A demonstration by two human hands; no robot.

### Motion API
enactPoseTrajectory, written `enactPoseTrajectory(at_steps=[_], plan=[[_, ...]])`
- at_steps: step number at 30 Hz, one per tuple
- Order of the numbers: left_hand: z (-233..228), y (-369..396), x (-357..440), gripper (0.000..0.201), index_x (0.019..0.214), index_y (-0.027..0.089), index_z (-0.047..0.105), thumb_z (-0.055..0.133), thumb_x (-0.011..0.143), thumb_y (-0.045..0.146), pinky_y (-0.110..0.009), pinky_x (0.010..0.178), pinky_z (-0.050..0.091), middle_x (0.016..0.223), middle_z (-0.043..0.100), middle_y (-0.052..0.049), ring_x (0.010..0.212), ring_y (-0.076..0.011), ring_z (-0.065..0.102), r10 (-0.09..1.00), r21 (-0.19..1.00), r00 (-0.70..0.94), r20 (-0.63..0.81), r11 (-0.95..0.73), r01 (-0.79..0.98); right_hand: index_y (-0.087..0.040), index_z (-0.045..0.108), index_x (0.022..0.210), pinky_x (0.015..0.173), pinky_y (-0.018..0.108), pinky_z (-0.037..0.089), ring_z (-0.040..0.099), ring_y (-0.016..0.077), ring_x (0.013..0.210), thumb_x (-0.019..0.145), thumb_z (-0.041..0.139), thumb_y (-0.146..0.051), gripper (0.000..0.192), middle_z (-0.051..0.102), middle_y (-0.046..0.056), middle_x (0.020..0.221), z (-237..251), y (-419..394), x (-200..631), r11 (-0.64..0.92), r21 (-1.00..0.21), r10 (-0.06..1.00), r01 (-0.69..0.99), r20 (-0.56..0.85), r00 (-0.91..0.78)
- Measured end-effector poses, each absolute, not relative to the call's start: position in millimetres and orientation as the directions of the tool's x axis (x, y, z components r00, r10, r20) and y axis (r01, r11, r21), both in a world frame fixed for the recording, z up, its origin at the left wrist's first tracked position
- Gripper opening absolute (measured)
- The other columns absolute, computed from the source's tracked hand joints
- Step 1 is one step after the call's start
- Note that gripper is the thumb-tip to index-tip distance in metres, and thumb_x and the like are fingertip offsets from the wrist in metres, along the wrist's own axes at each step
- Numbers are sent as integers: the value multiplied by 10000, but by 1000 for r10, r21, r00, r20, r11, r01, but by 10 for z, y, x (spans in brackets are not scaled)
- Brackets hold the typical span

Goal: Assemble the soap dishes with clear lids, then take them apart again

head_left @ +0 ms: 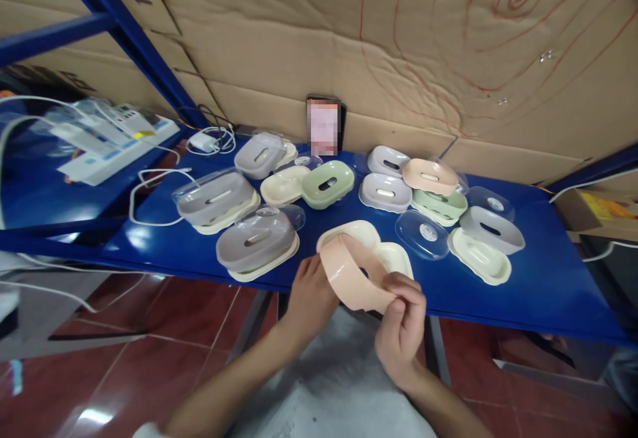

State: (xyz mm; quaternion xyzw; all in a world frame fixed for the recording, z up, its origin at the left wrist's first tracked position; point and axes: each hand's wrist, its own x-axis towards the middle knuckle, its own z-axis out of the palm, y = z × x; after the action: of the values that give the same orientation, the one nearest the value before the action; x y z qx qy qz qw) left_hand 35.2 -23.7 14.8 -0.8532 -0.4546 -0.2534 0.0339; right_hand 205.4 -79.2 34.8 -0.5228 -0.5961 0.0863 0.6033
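Both hands hold one peach plastic soap-dish part [349, 275], tilted on edge above the front edge of the blue table [548, 285]. My left hand [310, 295] grips its left end and my right hand [401, 322] pinches its right end. Just behind it on the table lie two cream dish bases [393, 255]. A clear oval lid [423, 233] rests to their right.
Several soap dishes in grey, cream, green and peach, some with clear lids, spread over the table, such as a grey one [256, 242] and a green one [327, 184]. A phone [323, 125] leans on the cardboard wall. White cables and chargers [209, 140] lie at left.
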Motion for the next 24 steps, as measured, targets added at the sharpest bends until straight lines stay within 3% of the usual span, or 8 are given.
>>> enactPoseTrajectory(at_steps=[4, 9, 14, 17, 20, 24], plan=[[236, -397, -29, 155, 1145, 159, 687, 550, 1076, 167, -424, 868, 592, 1133, 744, -146, 1038, -293, 727, 783, 173, 405, 473, -533, 828, -258, 595, 1238, 888, 405, 560, 675, 225, 1030, 1125, 436, -257, 195, 653, 69, 1077, 148, -743, 2116, 447, -695, 720, 563, 653, 235], [185, -541, -197, 130, 1202, 201, 655, 592, 1090, 220, -443, 944, 649, 1234, 722, -119, 1105, -279, 743, 759, 247, 464, 457, -610, 753, -292, 619, 1256, 916, 458, 552, 687, 269, 1064, 1065, 509, -178, 248, 687, 88, 1095, 192, -533, 2497, 417, -549, 703, 724, 700, 126], [9, -516, -167, 355, 1378, 235, 592, 703, 1046, 290, -435, 983, 695, 1527, 508, -177, 1279, -292, 706, 764, 403, 276, 583, -567, 718, -286, 626, 1285, 1007, 482, 533, 732, 260, 1087, 1034, 578, -125, 302, 751, 63, 1088, 281, -570, 2399, 545, -384, 737, 745, 643, -208], [-46, -480, -196, 546, 1466, 244, 515, 782, 990, 265, -467, 1038, 684, 1587, 445, -188, 1381, -318, 654, 746, 453, 213, 631, -577, 680, -248, 618, 1301, 1111, 495, 508, 734, 251, 1190, 1051, 581, -117, 285, 770, 89, 1138, 272, -585, 2299, 588, -330, 729, 739, 612, -306], [-37, -447, -244, 633, 1510, 270, 481, 804, 968, 227, -501, 1072, 667, 1626, 437, -192, 1468, -347, 589, 719, 437, 228, 657, -609, 662, -217, 638, 1291, 1186, 502, 466, 717, 235, 1257, 1057, 560, -82, 281, 779, 110, 1196, 250, -566, 2274, 616, -268, 723, 741, 567, -396], [17, -407, -264, 537, 1507, 249, 540, 742, 1011, 212, -568, 1170, 588, 1599, 544, -186, 1522, -375, 535, 729, 333, 406, 551, -639, 694, -196, 660, 1362, 1231, 520, 424, 643, 257, 1393, 1074, 584, -147, 302, 754, 125, 1357, 249, -544, 2255, 648, -181, 730, 739, 423, -537]])
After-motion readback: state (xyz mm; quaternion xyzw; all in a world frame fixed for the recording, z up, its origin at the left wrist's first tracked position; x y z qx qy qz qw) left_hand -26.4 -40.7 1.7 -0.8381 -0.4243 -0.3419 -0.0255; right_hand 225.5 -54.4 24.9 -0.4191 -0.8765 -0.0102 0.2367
